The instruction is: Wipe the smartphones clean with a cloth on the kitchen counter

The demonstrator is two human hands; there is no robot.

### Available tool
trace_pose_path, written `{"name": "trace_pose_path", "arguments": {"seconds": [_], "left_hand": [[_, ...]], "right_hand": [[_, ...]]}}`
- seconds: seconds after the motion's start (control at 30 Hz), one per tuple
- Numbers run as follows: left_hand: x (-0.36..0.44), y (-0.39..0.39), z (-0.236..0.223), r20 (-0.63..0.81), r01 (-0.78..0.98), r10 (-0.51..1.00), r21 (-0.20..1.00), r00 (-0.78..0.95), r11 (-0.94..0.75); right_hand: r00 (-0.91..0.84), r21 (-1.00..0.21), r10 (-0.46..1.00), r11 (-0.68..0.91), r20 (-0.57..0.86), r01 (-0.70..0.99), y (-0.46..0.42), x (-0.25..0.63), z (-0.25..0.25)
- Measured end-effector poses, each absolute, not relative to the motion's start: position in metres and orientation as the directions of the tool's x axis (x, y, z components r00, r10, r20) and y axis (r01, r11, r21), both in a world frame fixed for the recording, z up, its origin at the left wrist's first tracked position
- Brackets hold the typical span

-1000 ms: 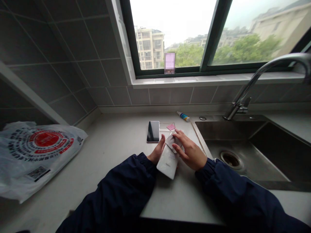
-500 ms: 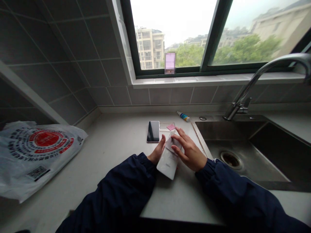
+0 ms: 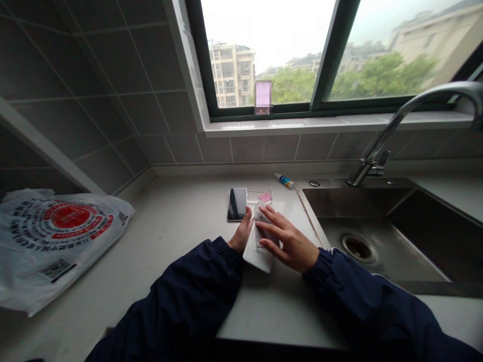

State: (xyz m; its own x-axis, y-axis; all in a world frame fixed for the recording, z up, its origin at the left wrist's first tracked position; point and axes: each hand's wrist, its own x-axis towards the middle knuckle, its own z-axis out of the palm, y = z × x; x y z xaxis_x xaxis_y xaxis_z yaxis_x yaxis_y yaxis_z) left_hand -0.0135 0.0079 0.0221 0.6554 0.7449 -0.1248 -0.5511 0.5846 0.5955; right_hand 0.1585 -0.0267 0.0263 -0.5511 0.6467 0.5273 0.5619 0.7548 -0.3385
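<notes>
Your left grip (image 3: 241, 232) clamped the edge of the white pouch (image 3: 252, 256) on the worktop (image 3: 169, 226), while your right grip (image 3: 289, 246) lay open, fingers spread flat, pressing evenly beside the phone (image 3: 237, 204)

White pouch (image 3: 253, 257) partly under right hand (image 3: 290, 245); window patch (image 3: 263, 97) pixelated

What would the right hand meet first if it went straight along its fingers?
Probably the left hand. The fingers of the right hand lie on the white packet, and past its edge they point at the left hand; depth is unclear. The phone lies beyond.
</notes>
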Motion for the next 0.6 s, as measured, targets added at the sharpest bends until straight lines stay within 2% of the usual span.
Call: {"name": "trace_pose_path", "arguments": {"seconds": [0.3, 0.6], "left_hand": [[-0.0136, 0.009, 0.0215, -0.18, -0.537, 0.719, 0.55, 0.672, 0.64], [-0.0161, 0.0109, 0.0141, -0.153, -0.443, 0.671, 0.642, 0.726, 0.626]], "right_hand": [[-0.552, -0.382, 0.655, 0.753, 0.516, 0.536, -0.0249, 0.1584, 0.026], [-0.475, -0.381, 0.728, 0.673, 0.494, 0.634, -0.0193, 0.1613, 0.0221]]}}
